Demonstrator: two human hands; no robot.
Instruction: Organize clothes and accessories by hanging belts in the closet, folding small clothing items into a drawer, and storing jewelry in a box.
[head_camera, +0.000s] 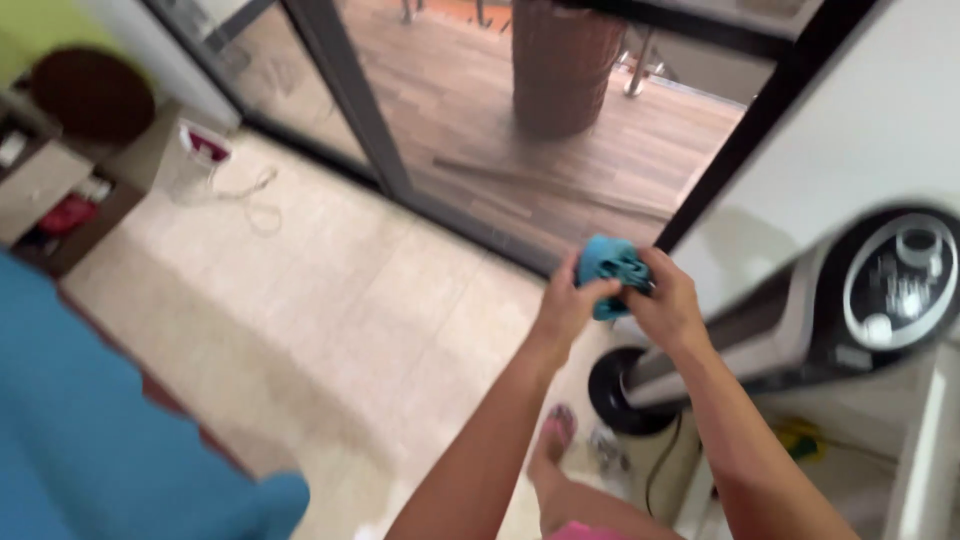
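open floor to the left, tower fan and wall close on the right

both hands, left hand (568, 305) and right hand (668, 305), are up in open air with a bunched blue cloth (612, 272) between them. left of them and below, the pale tiled floor (330, 300) gives wide free room. just to the right stands a white tower fan (800, 320), its black round base (620, 395) near the person's foot (555, 432), with the white wall (870, 120) behind it. ahead, a dark door frame (350, 100) and what seems to be glass bar the way. a blue cushion (90, 420) fills the lower left.

Tower fan (800, 320), blue sofa (90, 420), cabinet (60, 190)
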